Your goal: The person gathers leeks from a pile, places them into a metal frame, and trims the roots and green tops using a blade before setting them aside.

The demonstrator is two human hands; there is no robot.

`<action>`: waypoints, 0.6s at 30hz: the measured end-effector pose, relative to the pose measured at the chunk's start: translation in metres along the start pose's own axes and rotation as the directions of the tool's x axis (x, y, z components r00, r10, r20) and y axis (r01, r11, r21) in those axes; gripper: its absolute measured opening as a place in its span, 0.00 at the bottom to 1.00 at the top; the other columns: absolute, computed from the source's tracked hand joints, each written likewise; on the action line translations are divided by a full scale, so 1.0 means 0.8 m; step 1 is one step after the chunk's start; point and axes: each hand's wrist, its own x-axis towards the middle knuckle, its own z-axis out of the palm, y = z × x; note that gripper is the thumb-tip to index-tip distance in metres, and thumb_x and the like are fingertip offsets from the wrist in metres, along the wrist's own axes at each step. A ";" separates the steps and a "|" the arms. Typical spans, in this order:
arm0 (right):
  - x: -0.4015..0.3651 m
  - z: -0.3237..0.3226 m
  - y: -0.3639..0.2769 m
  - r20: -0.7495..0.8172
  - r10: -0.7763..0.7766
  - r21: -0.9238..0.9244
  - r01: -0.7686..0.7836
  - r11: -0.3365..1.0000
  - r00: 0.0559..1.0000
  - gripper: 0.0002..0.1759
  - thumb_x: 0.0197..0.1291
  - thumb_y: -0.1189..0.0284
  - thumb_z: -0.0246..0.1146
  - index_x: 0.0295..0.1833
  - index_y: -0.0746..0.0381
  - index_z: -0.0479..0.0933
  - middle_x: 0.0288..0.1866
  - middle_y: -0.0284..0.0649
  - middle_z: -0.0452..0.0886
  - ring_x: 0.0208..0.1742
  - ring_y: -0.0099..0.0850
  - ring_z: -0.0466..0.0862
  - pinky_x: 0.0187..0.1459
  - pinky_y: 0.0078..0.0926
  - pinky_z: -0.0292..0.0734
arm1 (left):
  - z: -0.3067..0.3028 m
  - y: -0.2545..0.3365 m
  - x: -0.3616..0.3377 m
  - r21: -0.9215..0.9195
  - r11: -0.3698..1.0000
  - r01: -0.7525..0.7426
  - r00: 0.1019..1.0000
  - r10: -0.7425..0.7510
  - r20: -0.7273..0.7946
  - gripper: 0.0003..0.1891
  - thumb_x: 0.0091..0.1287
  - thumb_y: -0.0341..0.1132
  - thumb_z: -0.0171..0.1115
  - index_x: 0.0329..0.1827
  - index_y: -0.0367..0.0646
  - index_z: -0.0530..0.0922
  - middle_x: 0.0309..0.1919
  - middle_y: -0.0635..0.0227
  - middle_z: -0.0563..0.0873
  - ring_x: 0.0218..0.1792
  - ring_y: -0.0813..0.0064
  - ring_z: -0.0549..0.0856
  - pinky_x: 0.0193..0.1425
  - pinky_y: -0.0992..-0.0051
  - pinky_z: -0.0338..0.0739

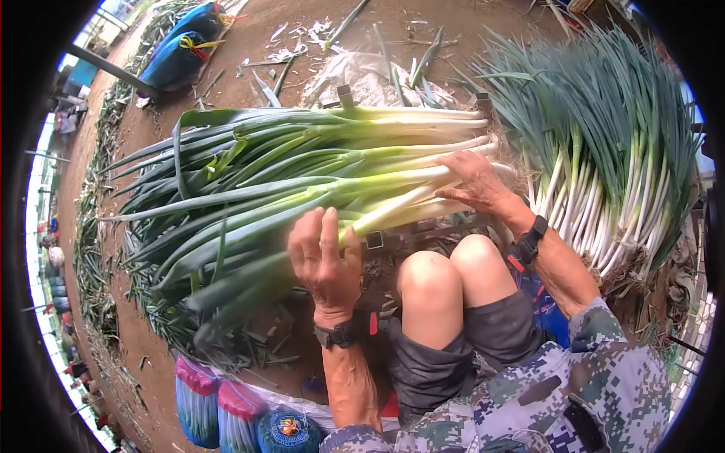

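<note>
A thick row of long green onions (325,185) lies across in front of my knees, white root ends to the right and green leaves to the left. My left hand (325,260) is at the near edge of the row, its fingers apart and touching the stalks near where they turn green. Over the white ends rests my right hand (479,183), its thumb and fingers around a pale stalk near the roots. The leaves left of my left hand are blurred.
A big pile of green onions (604,143) stands at the right, roots towards me. Blue bundles (181,57) lie at the upper left, and wrapped bundles (242,404) at the lower left. Whitish sacking (362,75) and scraps lie on the soil beyond the row.
</note>
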 end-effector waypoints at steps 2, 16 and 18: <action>-0.002 -0.011 0.009 -0.014 0.009 0.026 -0.009 1.000 1.000 0.24 0.62 0.54 0.69 0.58 0.57 0.81 0.46 0.45 0.84 0.50 0.50 0.83 0.52 0.45 0.79 | 0.004 -0.006 0.004 0.142 0.990 -0.013 0.988 -0.008 0.151 0.21 0.55 0.30 0.75 0.53 0.42 0.84 0.62 0.59 0.80 0.65 0.54 0.76 0.73 0.53 0.65; -0.016 -0.004 0.039 0.100 0.248 0.175 -0.262 0.949 0.964 0.33 0.65 0.36 0.58 0.40 0.57 0.81 0.34 0.44 0.83 0.39 0.49 0.85 0.41 0.47 0.79 | -0.023 0.025 0.021 0.190 0.971 -0.144 0.805 0.004 0.593 0.26 0.48 0.22 0.70 0.55 0.47 0.82 0.64 0.62 0.77 0.68 0.54 0.74 0.80 0.49 0.58; -0.014 -0.008 0.037 0.118 0.280 0.187 -0.298 0.936 0.953 0.33 0.63 0.35 0.60 0.42 0.56 0.83 0.35 0.42 0.83 0.41 0.46 0.86 0.45 0.46 0.77 | -0.017 0.033 0.026 0.165 0.968 -0.190 0.814 0.061 0.578 0.26 0.50 0.18 0.65 0.55 0.45 0.82 0.60 0.61 0.80 0.66 0.55 0.76 0.78 0.49 0.62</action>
